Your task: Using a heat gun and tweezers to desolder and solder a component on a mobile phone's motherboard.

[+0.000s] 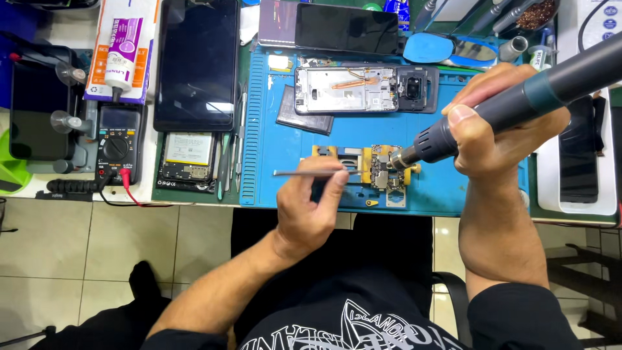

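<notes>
The right hand [499, 129] is clamped round the grey hot-air wand [512, 107], its nozzle just beside the small circuit board [383, 170] clamped in a holder on the blue mat [453, 175], while the left hand [311, 210] pinches thin metal tweezers [304, 173]. That one board looks light, stiff and fragile, best gripped by its edges. I count one wand, one pair of tweezers, one opened phone frame [363, 89] on the counter.

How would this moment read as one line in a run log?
left hand: holds thin metal tweezers | right hand: holds grey hot-air wand, nozzle at small circuit board | blue work mat
</notes>
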